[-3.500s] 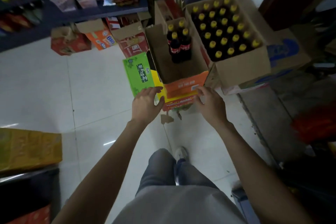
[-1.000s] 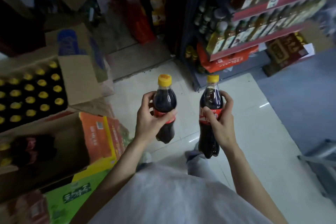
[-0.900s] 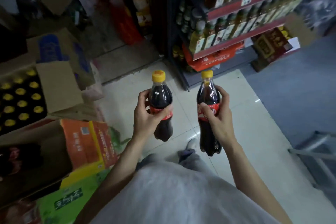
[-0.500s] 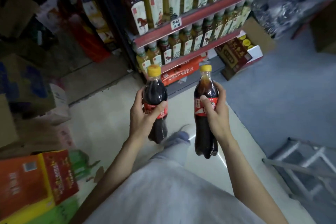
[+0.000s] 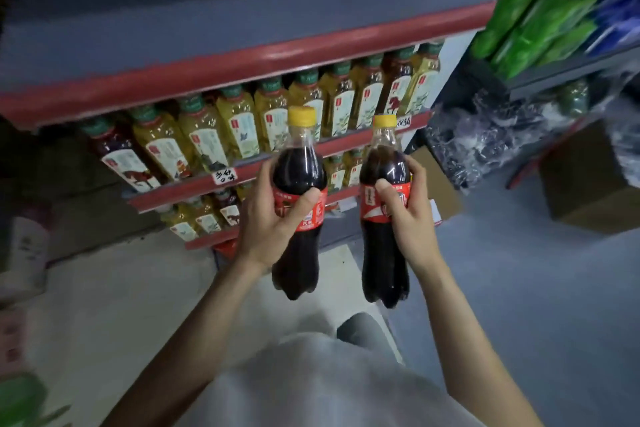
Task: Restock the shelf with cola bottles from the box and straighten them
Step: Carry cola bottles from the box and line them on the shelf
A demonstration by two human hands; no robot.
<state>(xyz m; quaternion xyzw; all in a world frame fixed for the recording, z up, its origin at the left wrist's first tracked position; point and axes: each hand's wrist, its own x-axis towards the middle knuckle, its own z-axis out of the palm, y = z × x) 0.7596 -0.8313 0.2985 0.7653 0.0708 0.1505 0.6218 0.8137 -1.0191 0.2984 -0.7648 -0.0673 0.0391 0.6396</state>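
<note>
Left hand (image 5: pixel 273 218) wrapped around the red label of one cola bottle (image 5: pixel 299 198), thumb across the front. Right hand (image 5: pixel 407 215) gripping a second cola bottle (image 5: pixel 382 211) the same way. Both upright, yellow caps up, just beside each other. Beyond the hands: red-edged shelf (image 5: pixel 242 69) lined with yellow tea bottles (image 5: pixel 239 128). Below the hands: grey floor (image 5: pixel 519 270).

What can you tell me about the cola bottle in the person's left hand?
The cola bottle is clear plastic, filled with dark drink up to the neck, with a yellow screw cap and a red label round its middle. It is sealed, upright, tilted slightly, and held in the air in front of the shelf. Only the left hand touches it, thumb across the label, fingers wrapped behind.
</note>
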